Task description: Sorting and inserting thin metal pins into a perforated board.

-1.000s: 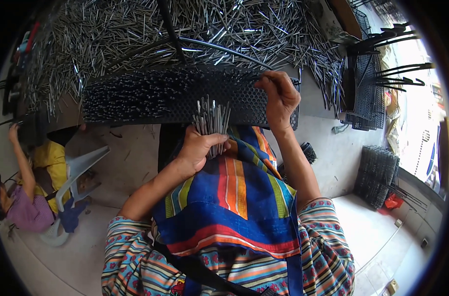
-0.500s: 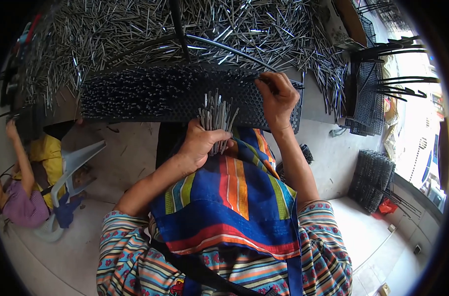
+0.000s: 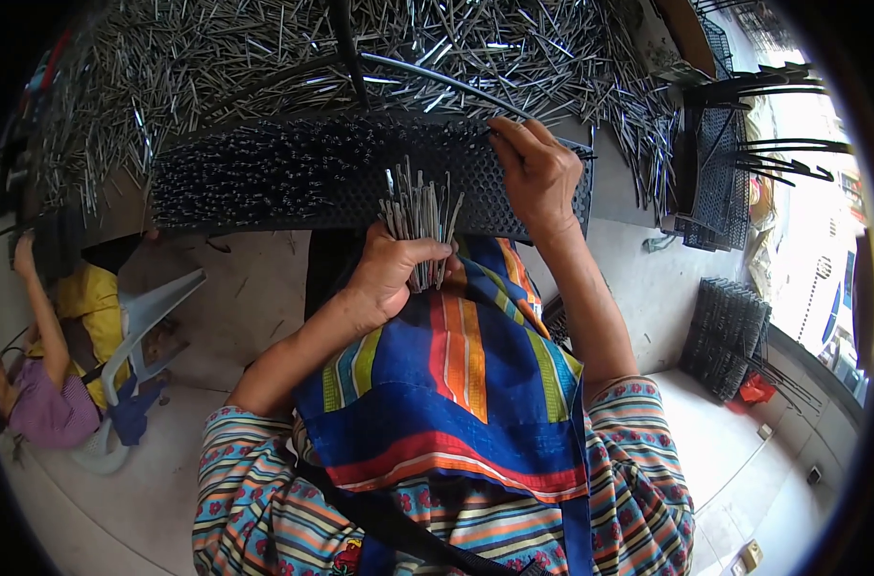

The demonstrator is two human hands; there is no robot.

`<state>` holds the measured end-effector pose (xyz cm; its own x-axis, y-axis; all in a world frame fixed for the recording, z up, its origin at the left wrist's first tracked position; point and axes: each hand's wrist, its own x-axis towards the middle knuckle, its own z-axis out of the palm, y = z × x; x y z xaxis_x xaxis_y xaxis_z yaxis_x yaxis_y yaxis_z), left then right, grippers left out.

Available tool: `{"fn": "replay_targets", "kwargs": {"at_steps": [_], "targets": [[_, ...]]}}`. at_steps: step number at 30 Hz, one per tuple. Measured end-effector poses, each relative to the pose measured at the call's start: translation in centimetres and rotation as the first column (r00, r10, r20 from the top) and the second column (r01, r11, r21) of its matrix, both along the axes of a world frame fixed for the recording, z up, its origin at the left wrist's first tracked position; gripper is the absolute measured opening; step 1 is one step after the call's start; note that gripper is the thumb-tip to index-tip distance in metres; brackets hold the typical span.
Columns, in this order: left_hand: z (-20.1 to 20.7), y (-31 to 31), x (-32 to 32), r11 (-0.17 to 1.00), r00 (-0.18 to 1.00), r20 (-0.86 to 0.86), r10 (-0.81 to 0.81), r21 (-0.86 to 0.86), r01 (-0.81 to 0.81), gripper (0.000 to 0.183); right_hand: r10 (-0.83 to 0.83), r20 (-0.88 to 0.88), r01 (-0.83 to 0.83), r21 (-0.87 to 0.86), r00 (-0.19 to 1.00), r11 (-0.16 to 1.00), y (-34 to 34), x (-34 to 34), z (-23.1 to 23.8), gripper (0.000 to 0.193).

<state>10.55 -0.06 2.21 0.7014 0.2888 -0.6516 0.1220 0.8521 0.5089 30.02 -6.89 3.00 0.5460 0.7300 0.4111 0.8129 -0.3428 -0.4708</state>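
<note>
In the head view, your left hand [image 3: 396,274] is closed around a loose bundle of thin grey metal rods [image 3: 421,211], with the thumb lying across the front of it; the bundle stands nearly upright, its upper ends spread like a fan, just in front of the near edge of the long black perforated board [image 3: 480,197]. Your right hand [image 3: 544,178] is over the right part of this board, near its far edge; its fingers are bent and the tips of thumb and forefinger come close together, but I cannot tell whether a rod is pinched between them. In the left part of the board, many slim dark rods with shiny tips [image 3: 250,178] stand densely in the holes, and a narrower band of them continues along the far edge toward your right hand, while the nearer right part shows bare holes. Beyond the board, a wide heap of loose silvery-grey metal rods [image 3: 235,82] covers the table, and a thin black bar [image 3: 345,53] rises in front of it. Your blue apron with coloured stripes [image 3: 384,374] lies below your hands. At the left side, another person in a purple top [image 3: 58,408] is near a pale grey plastic chair [image 3: 158,288]. At the right side, a stack of dark mesh-like racks [image 3: 723,336] is on the floor, beside a small red object [image 3: 756,388].
</note>
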Motion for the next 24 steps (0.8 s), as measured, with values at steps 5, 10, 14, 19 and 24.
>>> {"fn": "replay_targets", "kwargs": {"at_steps": [5,10,14,19,24], "targets": [[0.0,0.3,-0.3,1.000,0.999,0.025,-0.019,-0.013,0.020,0.021,-0.036,0.137,0.052,-0.114,0.990,0.992,-0.1,-0.5,-0.2,0.018],[-0.1,0.4,-0.7,0.998,0.997,0.078,-0.016,-0.052,0.020,0.024,0.027,-0.639,-0.090,-0.067,0.769,0.994,-2.0,-2.7,0.0,0.017],[0.8,0.2,-0.6,0.999,0.999,0.040,-0.028,-0.018,0.029,0.028,0.044,-0.973,-0.139,0.012,0.225,0.990,-2.9,-5.7,-0.5,0.010],[0.9,0.9,-1.5,0.992,0.991,0.040,-0.130,0.008,0.130,0.029,0.016,-0.999,-0.002,0.016,-0.034,1.000,-2.6,-5.5,-0.1,0.005],[1.4,0.5,-1.8,0.997,0.997,-0.001,-0.072,0.029,0.072,0.027,0.043,-0.998,-0.018,0.043,-0.050,0.999,-2.5,-4.9,-0.8,0.004]]}}
